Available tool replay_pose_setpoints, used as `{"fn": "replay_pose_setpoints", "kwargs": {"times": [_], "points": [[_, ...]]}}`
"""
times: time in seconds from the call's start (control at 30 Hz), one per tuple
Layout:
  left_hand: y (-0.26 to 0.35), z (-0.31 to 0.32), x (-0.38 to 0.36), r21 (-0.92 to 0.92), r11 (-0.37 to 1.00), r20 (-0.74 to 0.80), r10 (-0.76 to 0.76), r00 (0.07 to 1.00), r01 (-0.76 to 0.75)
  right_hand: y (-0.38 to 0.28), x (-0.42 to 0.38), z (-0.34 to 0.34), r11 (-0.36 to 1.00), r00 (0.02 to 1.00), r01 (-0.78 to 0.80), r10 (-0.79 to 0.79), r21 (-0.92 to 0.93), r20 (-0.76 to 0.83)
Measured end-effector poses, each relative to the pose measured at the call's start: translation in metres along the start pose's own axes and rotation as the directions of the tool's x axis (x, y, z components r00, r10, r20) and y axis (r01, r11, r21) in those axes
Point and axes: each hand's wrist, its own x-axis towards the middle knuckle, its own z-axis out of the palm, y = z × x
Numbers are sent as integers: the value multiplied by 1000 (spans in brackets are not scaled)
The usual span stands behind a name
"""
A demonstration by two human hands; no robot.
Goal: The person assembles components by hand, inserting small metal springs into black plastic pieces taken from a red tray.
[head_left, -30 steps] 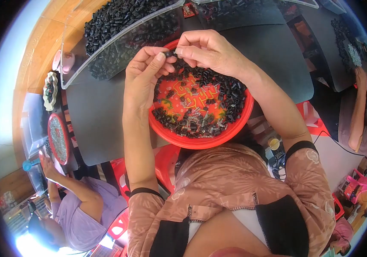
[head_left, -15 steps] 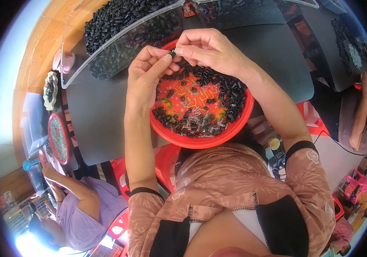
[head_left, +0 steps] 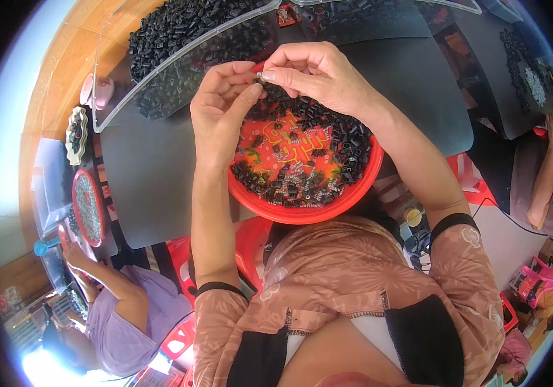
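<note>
Above the far rim of a round red tray [head_left: 373, 174], my two hands meet. Pinched between the thumb and forefinger of my right hand [head_left: 312, 74] is a small silvery piece [head_left: 260, 75] that looks like a spring. My left hand [head_left: 221, 97] is right beside it, thumb and fingers curled in; whatever they hold is too small and hidden to make out. Inside the tray are many small black plastic caps [head_left: 352, 151] around the sides, with loose metal springs [head_left: 296, 177] scattered over the printed bottom.
A clear-walled bin with a heap of black parts [head_left: 173, 35] stands beyond my left hand. Grey table surface [head_left: 154, 174] surrounds the tray. Another red tray [head_left: 88, 209] with silvery pieces is by a co-worker in purple [head_left: 134, 309]. A second person's arm [head_left: 544, 174] shows at right.
My left forefinger has lifted and parted from the thumb, and the left hand has drawn slightly away from the right fingertips. The silvery piece shows more clearly in my right pinch.
</note>
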Motion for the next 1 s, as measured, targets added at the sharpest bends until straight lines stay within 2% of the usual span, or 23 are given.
{"fn": "replay_pose_setpoints", "kwargs": {"times": [0.1, 0.4, 0.5, 0.6, 0.8, 1.0], "points": [[0, -1, 0, 6, 1000, 24, 3, 1000, -3, -4, 0, 0, 1000, 999, -5, 5, 5, -34], [-5, -4, 1, 44, 998, -15, 44, 999, -43, 1, -1, 0, 998, 997, -39, 41, -39, 64], [-6, -4, 2, -13, 999, -11, 33, 999, -33, 3, -1, 0, 998, 998, -43, 44, -35, 53], [-3, -3, 1, -8, 1000, 8, 24, 1000, -24, 1, -1, 2, 999, 999, -35, 35, -28, 3], [-4, -2, 2, 29, 999, 17, 18, 1000, -19, 0, -1, 0, 996, 999, -32, 34, -88, 14], [-4, 1, 2, 61, 998, 44, -3, 999, 1, 0, -1, 0, 998, 1000, -24, 24, -62, 1]]}}
